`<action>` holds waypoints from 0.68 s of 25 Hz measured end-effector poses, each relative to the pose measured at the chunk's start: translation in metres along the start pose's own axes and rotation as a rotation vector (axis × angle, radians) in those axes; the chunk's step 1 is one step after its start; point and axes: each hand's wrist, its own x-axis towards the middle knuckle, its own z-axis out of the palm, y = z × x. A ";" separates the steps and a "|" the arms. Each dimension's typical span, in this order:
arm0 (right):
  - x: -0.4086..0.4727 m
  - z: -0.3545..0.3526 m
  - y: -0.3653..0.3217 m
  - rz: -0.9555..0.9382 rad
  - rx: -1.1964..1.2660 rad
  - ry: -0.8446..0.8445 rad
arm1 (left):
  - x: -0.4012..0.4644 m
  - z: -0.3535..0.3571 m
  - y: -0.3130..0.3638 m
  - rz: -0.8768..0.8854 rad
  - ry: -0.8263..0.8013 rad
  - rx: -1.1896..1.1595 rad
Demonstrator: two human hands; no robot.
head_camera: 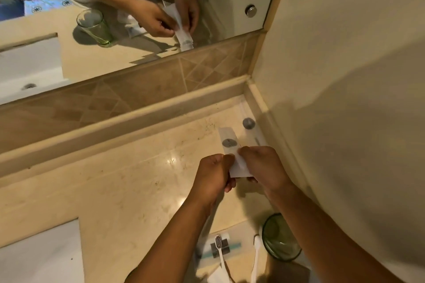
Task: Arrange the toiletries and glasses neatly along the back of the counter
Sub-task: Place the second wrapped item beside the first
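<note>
Both my hands hold a long white toiletry packet [230,144] with a grey round logo, just above the beige counter near the right corner. My left hand [212,174] grips its near left edge and my right hand [262,165] pinches its near right side. A second white packet [250,126] with a grey logo lies flat along the right wall, beside the held one. A green drinking glass [280,236] stands at the counter's front right. Two white toothbrushes [220,252] and another flat packet [218,248] lie near the front edge, under my forearms.
The beige counter [115,190] meets a raised ledge [115,126] and tiled backsplash at the back, with a mirror [138,18] above showing my hands and the glass. A white sink basin [39,257] sits at the front left. A wall [345,75] closes the right side.
</note>
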 end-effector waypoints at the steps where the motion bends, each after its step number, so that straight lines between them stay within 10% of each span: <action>1: 0.005 -0.001 0.001 -0.003 -0.009 -0.011 | 0.005 0.000 -0.001 0.009 -0.004 0.025; 17: 0.058 0.004 0.026 -0.270 -0.679 0.194 | 0.072 -0.002 -0.035 0.202 0.010 0.779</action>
